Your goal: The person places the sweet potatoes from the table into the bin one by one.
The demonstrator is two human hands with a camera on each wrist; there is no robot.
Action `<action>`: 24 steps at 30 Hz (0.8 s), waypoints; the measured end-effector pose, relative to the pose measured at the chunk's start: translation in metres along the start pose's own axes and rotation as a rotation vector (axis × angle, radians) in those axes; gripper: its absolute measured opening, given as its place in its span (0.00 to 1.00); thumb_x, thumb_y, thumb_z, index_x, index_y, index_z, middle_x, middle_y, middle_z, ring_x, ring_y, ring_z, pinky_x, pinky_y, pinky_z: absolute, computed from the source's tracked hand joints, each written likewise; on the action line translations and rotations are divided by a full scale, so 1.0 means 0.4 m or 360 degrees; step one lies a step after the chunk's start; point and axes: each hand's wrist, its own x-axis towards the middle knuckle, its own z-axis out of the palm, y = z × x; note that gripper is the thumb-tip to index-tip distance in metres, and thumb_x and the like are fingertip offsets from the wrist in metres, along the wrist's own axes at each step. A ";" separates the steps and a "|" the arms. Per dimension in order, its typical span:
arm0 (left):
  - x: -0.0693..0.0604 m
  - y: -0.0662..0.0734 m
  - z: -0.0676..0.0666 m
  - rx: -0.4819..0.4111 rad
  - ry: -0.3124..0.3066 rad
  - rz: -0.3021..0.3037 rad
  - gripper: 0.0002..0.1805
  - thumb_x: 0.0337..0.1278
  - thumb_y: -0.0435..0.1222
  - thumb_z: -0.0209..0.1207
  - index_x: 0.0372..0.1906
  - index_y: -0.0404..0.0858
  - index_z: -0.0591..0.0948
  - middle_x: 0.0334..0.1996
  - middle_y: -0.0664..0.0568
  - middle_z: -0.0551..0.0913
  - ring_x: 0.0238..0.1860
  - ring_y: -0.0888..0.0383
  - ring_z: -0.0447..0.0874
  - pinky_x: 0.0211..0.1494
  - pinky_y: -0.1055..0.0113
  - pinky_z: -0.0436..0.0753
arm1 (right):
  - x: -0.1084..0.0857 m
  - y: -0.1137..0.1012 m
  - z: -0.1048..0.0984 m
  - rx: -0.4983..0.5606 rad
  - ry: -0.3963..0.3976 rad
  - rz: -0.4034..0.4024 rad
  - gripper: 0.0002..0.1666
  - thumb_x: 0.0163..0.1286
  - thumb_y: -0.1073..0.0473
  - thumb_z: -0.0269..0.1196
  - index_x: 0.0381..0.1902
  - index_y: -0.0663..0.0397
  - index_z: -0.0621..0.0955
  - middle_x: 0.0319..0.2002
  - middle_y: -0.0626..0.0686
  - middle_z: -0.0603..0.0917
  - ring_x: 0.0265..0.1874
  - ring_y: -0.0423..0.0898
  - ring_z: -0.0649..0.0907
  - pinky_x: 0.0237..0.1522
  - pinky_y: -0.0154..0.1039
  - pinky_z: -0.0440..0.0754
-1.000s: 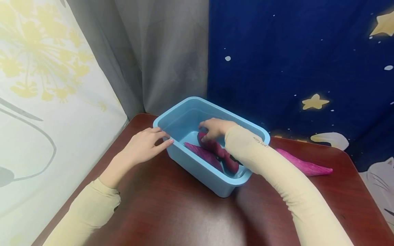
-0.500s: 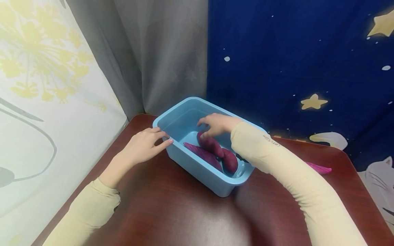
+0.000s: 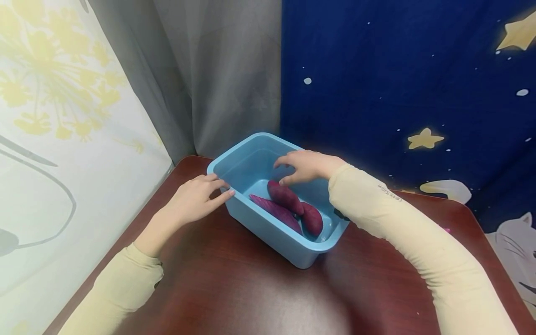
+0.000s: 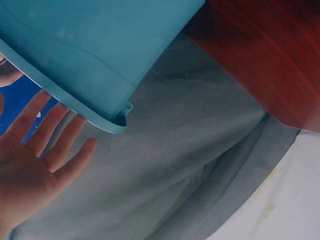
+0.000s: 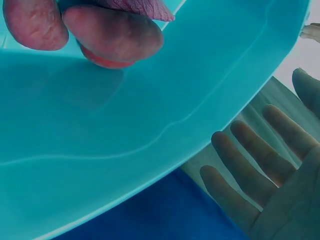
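Observation:
A light blue plastic tub [image 3: 268,232] stands on the table. In it lie two dark red sweet potatoes [image 3: 284,196], end to end, and beside them a long, pointed purple thing with a streaked, wrinkled skin [image 3: 276,211]. My left hand [image 3: 197,197] rests its fingertips on the tub's left rim, fingers fairly straight, as the left wrist view also shows. My right hand [image 3: 307,166] hovers over the tub's far side, above the sweet potatoes. Its fingers [image 5: 245,165] are spread, with nothing between them in the right wrist view.
The brown table [image 3: 234,288] has rounded corners. A bit of a pink object [image 3: 447,230] peeks out behind my right sleeve [image 3: 402,228]. A grey curtain [image 3: 234,70] and a blue star-patterned cloth [image 3: 356,93] hang close behind the tub.
My right hand has risen away from the sweet potatoes and drawn toward the right. Its sleeve now covers most of the pink object on the table. The left hand stays on the rim.

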 end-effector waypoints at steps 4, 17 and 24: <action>0.001 -0.001 0.002 -0.0001 -0.0002 -0.0003 0.20 0.55 0.52 0.52 0.41 0.41 0.81 0.36 0.50 0.79 0.40 0.51 0.75 0.39 0.53 0.75 | -0.021 0.005 -0.007 -0.0012 0.0022 0.0005 0.30 0.59 0.46 0.59 0.58 0.47 0.69 0.53 0.52 0.72 0.51 0.48 0.72 0.50 0.46 0.68; 0.001 0.001 0.001 0.0007 -0.0008 -0.0017 0.20 0.54 0.52 0.53 0.41 0.41 0.81 0.36 0.50 0.79 0.40 0.50 0.75 0.38 0.53 0.75 | -0.098 0.028 -0.028 0.0032 0.0088 0.0079 0.31 0.57 0.46 0.60 0.58 0.45 0.69 0.54 0.52 0.71 0.52 0.50 0.71 0.49 0.50 0.69; 0.000 0.001 0.002 0.0002 -0.0007 -0.0014 0.20 0.54 0.52 0.53 0.41 0.41 0.81 0.36 0.50 0.78 0.40 0.50 0.74 0.38 0.53 0.75 | -0.134 0.050 -0.031 0.0030 0.0148 0.0072 0.31 0.56 0.45 0.61 0.58 0.45 0.70 0.51 0.53 0.72 0.51 0.51 0.71 0.46 0.51 0.70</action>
